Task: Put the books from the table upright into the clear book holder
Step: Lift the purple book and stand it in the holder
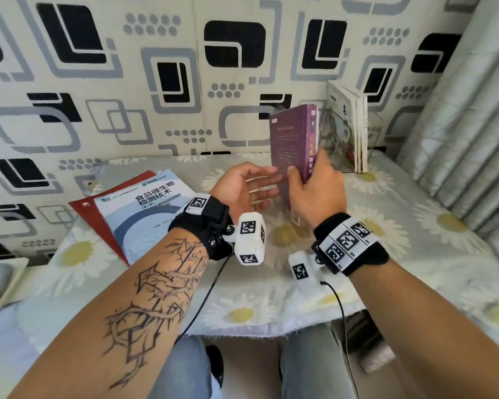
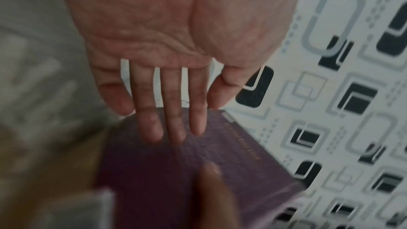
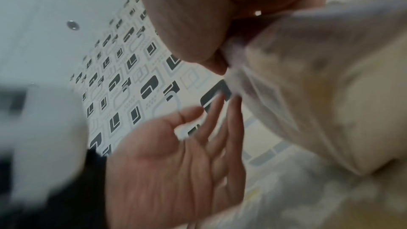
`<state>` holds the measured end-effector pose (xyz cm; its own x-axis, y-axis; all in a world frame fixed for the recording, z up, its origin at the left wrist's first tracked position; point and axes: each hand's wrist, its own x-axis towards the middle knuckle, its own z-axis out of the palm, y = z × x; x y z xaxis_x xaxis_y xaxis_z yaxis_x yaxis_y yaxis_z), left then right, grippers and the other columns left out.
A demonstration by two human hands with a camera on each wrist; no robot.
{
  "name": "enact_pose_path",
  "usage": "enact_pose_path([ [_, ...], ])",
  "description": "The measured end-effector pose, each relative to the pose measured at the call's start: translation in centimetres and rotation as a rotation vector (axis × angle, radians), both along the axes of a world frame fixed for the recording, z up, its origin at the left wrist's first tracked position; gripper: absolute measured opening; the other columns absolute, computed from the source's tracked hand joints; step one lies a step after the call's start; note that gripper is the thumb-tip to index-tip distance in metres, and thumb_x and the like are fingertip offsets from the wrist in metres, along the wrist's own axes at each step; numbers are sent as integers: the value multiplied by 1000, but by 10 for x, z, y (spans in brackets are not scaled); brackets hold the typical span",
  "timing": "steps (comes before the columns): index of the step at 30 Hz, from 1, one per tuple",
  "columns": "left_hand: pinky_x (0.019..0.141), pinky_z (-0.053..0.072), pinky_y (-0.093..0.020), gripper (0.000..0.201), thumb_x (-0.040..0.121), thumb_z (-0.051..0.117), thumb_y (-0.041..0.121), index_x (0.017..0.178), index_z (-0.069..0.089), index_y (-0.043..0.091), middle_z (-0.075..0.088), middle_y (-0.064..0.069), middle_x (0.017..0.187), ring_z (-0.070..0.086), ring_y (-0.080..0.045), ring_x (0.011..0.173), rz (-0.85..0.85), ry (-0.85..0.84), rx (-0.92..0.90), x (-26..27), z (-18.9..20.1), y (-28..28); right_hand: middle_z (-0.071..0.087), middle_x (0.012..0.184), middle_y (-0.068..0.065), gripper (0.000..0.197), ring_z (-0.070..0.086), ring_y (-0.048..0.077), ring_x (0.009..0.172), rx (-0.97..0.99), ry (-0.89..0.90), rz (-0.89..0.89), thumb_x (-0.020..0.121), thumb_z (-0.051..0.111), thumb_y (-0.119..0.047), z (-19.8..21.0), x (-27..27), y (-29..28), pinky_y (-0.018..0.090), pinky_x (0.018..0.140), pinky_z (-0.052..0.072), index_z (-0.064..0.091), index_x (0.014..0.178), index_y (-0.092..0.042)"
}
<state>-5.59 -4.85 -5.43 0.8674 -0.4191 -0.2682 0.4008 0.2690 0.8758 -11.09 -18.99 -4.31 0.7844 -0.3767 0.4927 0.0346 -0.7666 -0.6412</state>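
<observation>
— Closest to the lens, what do you count?
— Two forearms, each with a wrist camera. Beyond them the left hand [image 1: 244, 187] lies palm-up, fingers [image 2: 174, 124] straight and slightly spread, tips at the back cover of the purple book [image 1: 293, 151].
— And the right hand [image 1: 314, 188]?
— Thumb on that cover, fingers curled round the spine side: it grips the book.
— Which way does it stand?
— Long axis nearly vertical, spine facing right, held above the daisy-print table [image 1: 401, 226], just left of the clear book holder [image 1: 375, 131].
— Books altogether?
— Five: the purple one; two standing books [image 1: 355, 131] upright in the holder against the wall; a blue-and-white book [image 1: 144, 214] lying flat on a red book [image 1: 92, 217] at the left.
</observation>
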Motion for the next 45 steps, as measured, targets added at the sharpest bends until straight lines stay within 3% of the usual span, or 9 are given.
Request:
enact_pose_path([
  [3,63,43,-28,24,82,52,23,89,73,17,77,0,90,67,-18,76,88,-25,106,2,-22,-4,72,104,12,38,68,36,91,-88,-16,6,92,54,-36,5,-2,-20,47,79,57,48,120,-11],
  [7,59,47,-27,24,88,46,14,83,69,9,70,-6,76,62,-21,68,233,21,60,6,-32,-9,72,104,12,37,67,37,91,-105,-90,-59,92,57,-32,19,-8,-53,47,79,56,51,119,-7],
  [12,44,51,-22,16,87,48,4,77,61,5,55,-9,65,54,-19,52,315,34,45,7,-30,-15,71,104,15,35,66,36,91,-106,-179,-144,93,59,-25,34,-6,-91,33,77,48,54,118,-1],
  [17,47,52,-26,13,85,47,-1,85,61,0,54,-13,66,54,-22,53,314,-23,26,5,-34,-16,71,106,16,38,66,39,93,-129,-143,-174,92,57,-30,33,20,-111,42,80,53,52,120,-4],
  [21,46,51,-24,18,85,44,-5,77,58,2,52,-14,65,52,-22,50,299,-36,12,3,-33,-17,69,108,18,38,64,39,95,-143,-94,-190,94,56,-30,24,45,-111,38,77,48,51,121,-4],
  [27,44,48,-22,20,88,44,-5,76,57,5,52,-13,66,53,-16,44,278,-82,-21,2,-36,-14,67,109,26,41,63,45,95,-186,-38,-169,96,53,-27,14,93,-101,46,78,51,46,127,-1],
  [30,45,47,-21,21,88,44,-6,77,58,5,53,-12,67,54,-15,45,267,-107,-24,3,-39,-13,67,112,22,37,64,43,97,-205,-38,-129,97,52,-26,13,117,-99,49,82,55,46,126,-4],
  [39,46,43,-20,23,86,45,-9,77,59,7,54,-10,67,54,-13,46,263,-123,-44,4,-41,-12,67,123,11,49,65,33,107,-41,-42,-56,96,54,-28,-3,150,-112,38,92,52,39,140,-13],
  [45,47,42,-21,23,86,44,-9,76,59,7,54,-11,68,53,-16,50,272,-125,-35,5,-41,-11,65,114,25,50,66,44,95,-154,208,-94,97,53,-29,-5,147,-109,40,75,50,31,135,-5],
])
